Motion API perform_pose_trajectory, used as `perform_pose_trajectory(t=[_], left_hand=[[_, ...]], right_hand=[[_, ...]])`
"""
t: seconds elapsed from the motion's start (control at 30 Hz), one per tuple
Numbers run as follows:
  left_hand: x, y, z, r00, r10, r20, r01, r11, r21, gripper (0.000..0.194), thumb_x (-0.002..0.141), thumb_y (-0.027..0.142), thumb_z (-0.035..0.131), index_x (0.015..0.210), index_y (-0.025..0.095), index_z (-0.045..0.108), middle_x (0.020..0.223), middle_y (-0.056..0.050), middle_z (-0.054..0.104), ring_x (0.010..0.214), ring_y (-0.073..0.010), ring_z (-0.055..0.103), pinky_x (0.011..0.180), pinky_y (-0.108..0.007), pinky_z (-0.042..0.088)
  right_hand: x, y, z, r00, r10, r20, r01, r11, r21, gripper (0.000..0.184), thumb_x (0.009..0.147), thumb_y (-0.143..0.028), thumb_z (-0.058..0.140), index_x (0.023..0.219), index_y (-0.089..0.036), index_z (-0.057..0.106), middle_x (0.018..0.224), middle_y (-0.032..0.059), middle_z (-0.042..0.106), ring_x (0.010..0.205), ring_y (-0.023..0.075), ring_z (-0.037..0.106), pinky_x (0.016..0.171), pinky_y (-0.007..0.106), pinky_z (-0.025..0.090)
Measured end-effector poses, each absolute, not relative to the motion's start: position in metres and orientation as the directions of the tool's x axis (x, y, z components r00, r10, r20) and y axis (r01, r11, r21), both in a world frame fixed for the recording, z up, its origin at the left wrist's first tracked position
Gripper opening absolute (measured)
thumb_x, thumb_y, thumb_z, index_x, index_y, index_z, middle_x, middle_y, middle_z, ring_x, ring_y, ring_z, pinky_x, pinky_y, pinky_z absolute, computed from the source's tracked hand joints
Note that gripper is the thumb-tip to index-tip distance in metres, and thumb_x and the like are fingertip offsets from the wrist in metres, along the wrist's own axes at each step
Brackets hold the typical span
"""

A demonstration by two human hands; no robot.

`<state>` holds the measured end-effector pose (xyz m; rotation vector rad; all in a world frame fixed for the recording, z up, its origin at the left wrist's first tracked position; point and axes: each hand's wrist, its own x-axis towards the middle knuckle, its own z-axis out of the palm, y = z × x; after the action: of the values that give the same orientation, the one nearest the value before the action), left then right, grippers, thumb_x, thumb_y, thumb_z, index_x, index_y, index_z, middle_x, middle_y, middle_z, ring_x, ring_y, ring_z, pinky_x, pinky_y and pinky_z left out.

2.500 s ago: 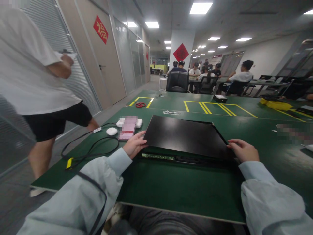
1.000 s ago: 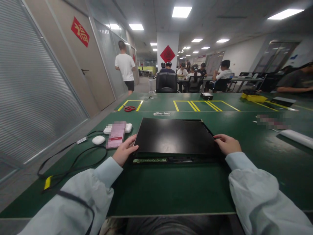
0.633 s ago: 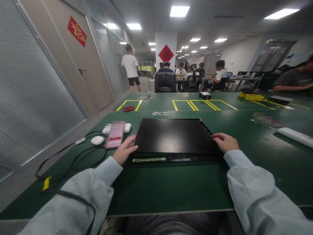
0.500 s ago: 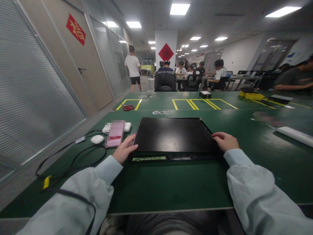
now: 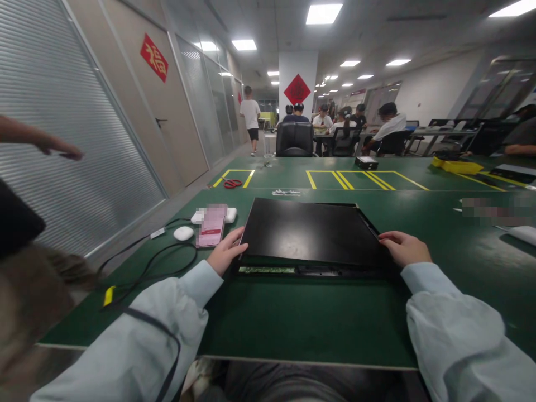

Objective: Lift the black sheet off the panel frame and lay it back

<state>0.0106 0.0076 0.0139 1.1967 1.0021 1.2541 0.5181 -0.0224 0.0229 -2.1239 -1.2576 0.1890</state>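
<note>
A black flat screen panel [image 5: 310,231] lies slightly askew over a shallow black frame [image 5: 335,272] on the green table. Along the frame's near side, a strip of green circuit board [image 5: 267,270] is exposed. My left hand [image 5: 228,251] grips the panel's left edge, thumb on top and fingers around the side. At the right edge my right hand [image 5: 405,248] pinches with thumb and forefinger; whether it has the panel alone or the frame too, I cannot tell. A gap shows between panel and frame at the right.
Left of the panel lie a phone [image 5: 212,226], a white rounded case [image 5: 183,233] and a black strap [image 5: 153,273]. Red-handled scissors [image 5: 233,183], a small black box [image 5: 365,163] and a yellow tray [image 5: 458,166] are farther back. A person's arm [image 5: 42,139] reaches in at left.
The view has swung left, so everything sits farther right. A person's arm and body have entered at the left. Both hands keep their places on the panel, which looks slightly more tilted.
</note>
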Motion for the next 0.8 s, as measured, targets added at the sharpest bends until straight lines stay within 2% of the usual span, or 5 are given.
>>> perform_pose_trajectory(t=[0.17, 0.33, 0.6, 0.8], left_hand=[[0.006, 0.012, 0.007, 0.156, 0.981, 0.114, -0.040, -0.109, 0.993, 0.076, 0.058, 0.044, 0.099, 0.125, 0.016, 0.077, 0.164, -0.017, 0.052, 0.155, -0.0457, 0.041, 0.131, -0.057, 0.028], [-0.001, 0.017, -0.004, 0.161, 0.976, 0.144, 0.131, -0.166, 0.977, 0.077, 0.062, 0.054, 0.093, 0.128, 0.018, 0.075, 0.170, -0.018, 0.040, 0.159, -0.0449, 0.035, 0.131, -0.056, 0.028], [-0.008, 0.027, -0.016, 0.183, 0.964, 0.191, 0.408, -0.251, 0.878, 0.073, 0.068, 0.052, 0.085, 0.131, 0.017, 0.075, 0.167, -0.020, 0.044, 0.155, -0.0450, 0.042, 0.126, -0.059, 0.036], [-0.003, 0.022, -0.007, 0.202, 0.962, 0.183, 0.602, -0.269, 0.752, 0.069, 0.076, 0.059, 0.078, 0.128, 0.014, 0.075, 0.165, -0.023, 0.045, 0.155, -0.0448, 0.042, 0.128, -0.057, 0.033]], right_hand=[[0.522, -0.021, 0.020, 0.513, 0.838, 0.184, 0.730, -0.313, -0.607, 0.028, 0.065, -0.041, 0.066, 0.083, -0.028, 0.084, 0.085, 0.0054, 0.080, 0.083, 0.0290, 0.072, 0.078, 0.041, 0.053], [0.523, -0.021, 0.018, 0.502, 0.842, 0.195, 0.732, -0.294, -0.615, 0.031, 0.064, -0.042, 0.067, 0.085, -0.029, 0.085, 0.087, 0.0057, 0.080, 0.082, 0.0293, 0.071, 0.077, 0.040, 0.054], [0.524, -0.019, 0.017, 0.495, 0.844, 0.205, 0.738, -0.284, -0.613, 0.028, 0.063, -0.041, 0.066, 0.081, -0.029, 0.084, 0.086, 0.0056, 0.080, 0.082, 0.0293, 0.071, 0.077, 0.040, 0.055], [0.521, -0.020, 0.017, 0.502, 0.840, 0.205, 0.734, -0.288, -0.615, 0.027, 0.063, -0.040, 0.066, 0.080, -0.029, 0.083, 0.085, 0.0048, 0.079, 0.085, 0.0290, 0.071, 0.080, 0.040, 0.055]])
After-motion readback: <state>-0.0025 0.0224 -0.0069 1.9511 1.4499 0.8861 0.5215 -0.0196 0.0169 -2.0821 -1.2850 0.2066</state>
